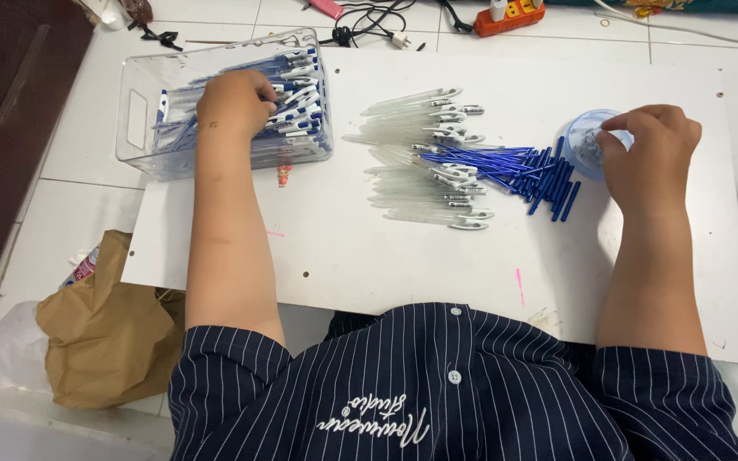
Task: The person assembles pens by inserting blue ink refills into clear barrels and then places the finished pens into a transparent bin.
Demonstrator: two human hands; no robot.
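The left hand reaches into the clear plastic bin of assembled blue-and-white pens at the white worktop's far left corner; whether its grip is closed cannot be told. The right hand pinches, fingers closed, into a small round blue-rimmed tub near the far right edge.

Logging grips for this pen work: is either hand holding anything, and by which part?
Cannot be told. The left hand is in the clear plastic bin on assembled pens; the right hand fingers dip into the small blue cup.

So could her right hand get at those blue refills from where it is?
Probably yes. The right hand sits at the small round tub, and the blue refills lie uncovered on the board just beside it.
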